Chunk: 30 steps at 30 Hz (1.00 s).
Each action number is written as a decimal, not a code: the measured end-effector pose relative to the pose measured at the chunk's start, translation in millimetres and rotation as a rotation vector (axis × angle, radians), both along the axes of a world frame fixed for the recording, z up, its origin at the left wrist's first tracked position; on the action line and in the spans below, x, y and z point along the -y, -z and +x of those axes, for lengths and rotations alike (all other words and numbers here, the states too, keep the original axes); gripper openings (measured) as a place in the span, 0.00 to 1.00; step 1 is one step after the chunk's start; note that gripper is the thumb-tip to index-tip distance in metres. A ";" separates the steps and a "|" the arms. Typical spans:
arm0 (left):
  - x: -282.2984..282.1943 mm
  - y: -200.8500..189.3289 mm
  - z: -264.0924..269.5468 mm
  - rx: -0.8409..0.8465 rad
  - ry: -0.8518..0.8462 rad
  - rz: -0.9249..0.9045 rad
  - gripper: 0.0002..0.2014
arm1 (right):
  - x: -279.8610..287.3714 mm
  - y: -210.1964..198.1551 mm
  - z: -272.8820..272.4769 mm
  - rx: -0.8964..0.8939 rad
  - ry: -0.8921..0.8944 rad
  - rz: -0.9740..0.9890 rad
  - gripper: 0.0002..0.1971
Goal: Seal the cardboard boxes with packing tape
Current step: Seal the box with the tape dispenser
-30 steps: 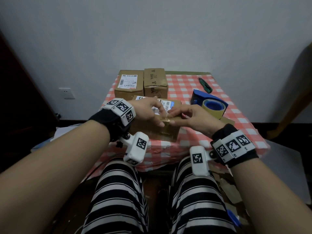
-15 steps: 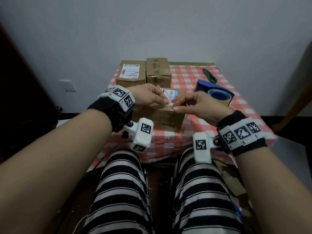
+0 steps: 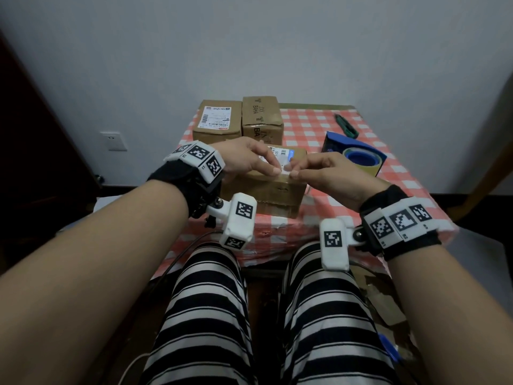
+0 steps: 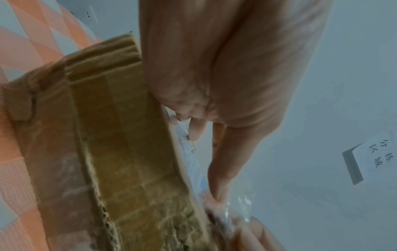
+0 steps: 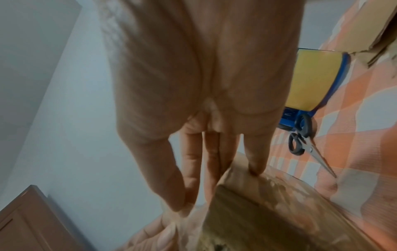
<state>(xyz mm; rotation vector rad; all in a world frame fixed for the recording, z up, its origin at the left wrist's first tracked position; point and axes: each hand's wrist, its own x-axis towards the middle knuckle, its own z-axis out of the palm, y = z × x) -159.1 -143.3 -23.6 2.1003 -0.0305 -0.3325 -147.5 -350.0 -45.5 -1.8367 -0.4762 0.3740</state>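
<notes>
Both hands meet over the top front edge of the nearest cardboard box (image 3: 273, 187). The left hand (image 3: 247, 159) has its grip curled, fingertips pressed down near the white shipping label (image 3: 280, 159) on the box top; in the left wrist view a crinkled bit of clear tape (image 4: 234, 210) sits at its fingertips, though whether it is pinched or only pressed I cannot tell. The right hand (image 3: 330, 173) has its thumb and forefinger drawn together at the same spot, almost touching the left fingers; its other fingers reach down over the box's edge in the right wrist view.

The box sits at the front of the desk (image 3: 402, 173), on a red-and-white checked cloth. Behind it stand two more boxes side by side, a labelled box (image 3: 218, 120) on the left and a printed box (image 3: 262, 118) beside it. To the right lies a blue tape dispenser (image 3: 358, 154) with its yellowish roll, scissors (image 5: 305, 141) just beside it, and a green utility knife (image 3: 345, 125) further back.
</notes>
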 end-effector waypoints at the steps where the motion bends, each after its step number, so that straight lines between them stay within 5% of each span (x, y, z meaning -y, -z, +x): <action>1: 1.0 -0.9 -0.7 -0.001 -0.006 -0.009 0.05 | -0.4 -1.3 -0.2 -0.011 -0.001 0.002 0.02; 7: 5.0 -8.9 -7.1 -0.014 0.001 0.010 0.04 | -1.1 -3.7 2.9 -0.030 -0.004 0.000 0.09; 30: 5.3 7.6 4.0 0.078 -0.122 0.148 0.07 | -9.5 5.4 -0.5 0.106 0.124 -0.031 0.06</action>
